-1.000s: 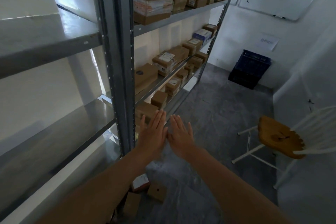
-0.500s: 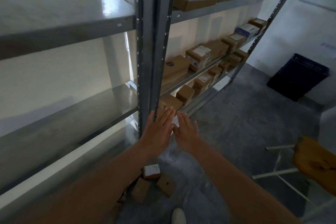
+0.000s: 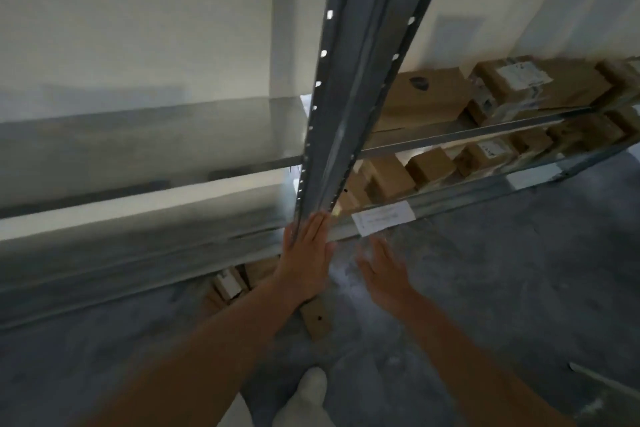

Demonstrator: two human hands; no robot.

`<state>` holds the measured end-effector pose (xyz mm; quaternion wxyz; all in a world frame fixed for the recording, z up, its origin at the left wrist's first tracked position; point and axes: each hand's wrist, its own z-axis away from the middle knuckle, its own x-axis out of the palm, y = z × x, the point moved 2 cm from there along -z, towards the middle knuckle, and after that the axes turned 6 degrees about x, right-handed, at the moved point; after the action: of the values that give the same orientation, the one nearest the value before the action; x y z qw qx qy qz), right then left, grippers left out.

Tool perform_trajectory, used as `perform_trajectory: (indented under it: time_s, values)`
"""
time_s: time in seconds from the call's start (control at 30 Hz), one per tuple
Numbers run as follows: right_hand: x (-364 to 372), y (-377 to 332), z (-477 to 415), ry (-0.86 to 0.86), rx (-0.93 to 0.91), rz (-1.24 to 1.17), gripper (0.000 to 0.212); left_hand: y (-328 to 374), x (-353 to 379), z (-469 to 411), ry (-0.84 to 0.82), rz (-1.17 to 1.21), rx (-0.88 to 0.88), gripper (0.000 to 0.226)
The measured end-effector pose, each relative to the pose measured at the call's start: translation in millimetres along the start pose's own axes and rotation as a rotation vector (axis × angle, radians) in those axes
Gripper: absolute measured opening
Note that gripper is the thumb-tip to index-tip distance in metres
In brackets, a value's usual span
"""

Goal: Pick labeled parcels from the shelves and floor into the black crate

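Frame motion-blurred; fine print unreadable.

Grey concrete floor [image 3: 502,288] fills the lower half of the view. Grey metal shelving rack, perforated upright post [image 3: 353,80] running from top centre down to mid-frame. Left of the post: bare grey metal shelf board [image 3: 138,146] against a white wall.

Right of the post, two shelf levels carry the brown cardboard parcels:
- upper level: large plain box with a dark emblem [image 3: 426,94], just beside a parcel with a white shipping label [image 3: 519,80]; more boxes further right, too smeared to separate.
- lower level: row of small brown boxes [image 3: 431,166], at least one labelled.

On the floor under the rack, near the post's foot: a small cardboard parcel with a white label [image 3: 227,284] and a flat brown cardboard parcel with a dark dot [image 3: 317,319], partly behind the left forearm.

Both bare forearms reach forward. Left hand [image 3: 304,260]: fingers straight and together, empty, fingertips over the foot of the post; contact cannot be told. Right hand [image 3: 381,270]: fingers spread, relaxed, empty, over the floor, apart from the left.

White paper slip [image 3: 382,218] on the front edge of the bottom shelf, just above the right hand. White shoe toe [image 3: 311,388] at bottom centre.
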<state>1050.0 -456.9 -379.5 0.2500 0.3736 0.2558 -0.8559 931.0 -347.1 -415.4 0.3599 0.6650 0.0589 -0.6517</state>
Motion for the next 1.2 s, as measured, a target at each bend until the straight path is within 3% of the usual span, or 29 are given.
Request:
perform_trajectory:
  time_s: [0.17,0.3,0.37,0.47,0.53,0.67,0.7,0.73,0.87,1.0,1.2]
  values:
    - [65.9,31.8,-69.2,-0.067,0.021,-0.103,0.045,-48.2,64.2,3.7,-0.178,-0.022,-0.124,0.058]
    - [132.8,51.6,-115.5,-0.128,0.054,-0.145,0.049,-91.8,130.6,30.1,-0.011,0.125,-0.346,0.053]
    - [175.0,62.2,-135.1,-0.176,0.077,-0.115,0.053,-110.7,170.0,44.2,0.030,0.195,-0.469,0.067]
    - [244.4,84.5,-163.1,-0.237,0.076,-0.074,0.055,-140.3,245.2,64.0,-0.082,0.265,-0.532,0.085]
    - [290.0,102.4,-185.1,-0.284,0.085,-0.043,0.059,-163.9,294.9,74.2,-0.136,0.253,-0.532,0.072]
    - [363.5,142.9,-224.8,-0.338,0.114,0.012,0.073,-192.2,392.9,77.6,-0.363,0.550,-0.670,0.038]
    - [378.8,155.3,-235.9,-0.351,0.130,0.004,0.069,-194.3,411.5,72.6,-0.330,0.568,-0.746,0.037]
    - [392.6,167.8,-248.3,-0.350,0.159,-0.021,0.062,-200.3,432.8,67.5,-0.307,0.467,-0.700,0.042]
    - [449.8,213.1,-298.1,-0.361,0.410,-0.323,0.063,-206.7,531.0,38.9,-0.438,0.576,-0.619,0.056]
    - [513.8,237.1,-335.0,-0.507,0.799,-0.635,0.054,-204.5,591.7,-8.2,-0.392,0.502,-0.542,0.056]
    - [550.2,242.4,-352.8,-0.555,0.943,-1.192,0.045,-204.7,635.5,-50.4,-0.449,0.597,-0.597,0.043]
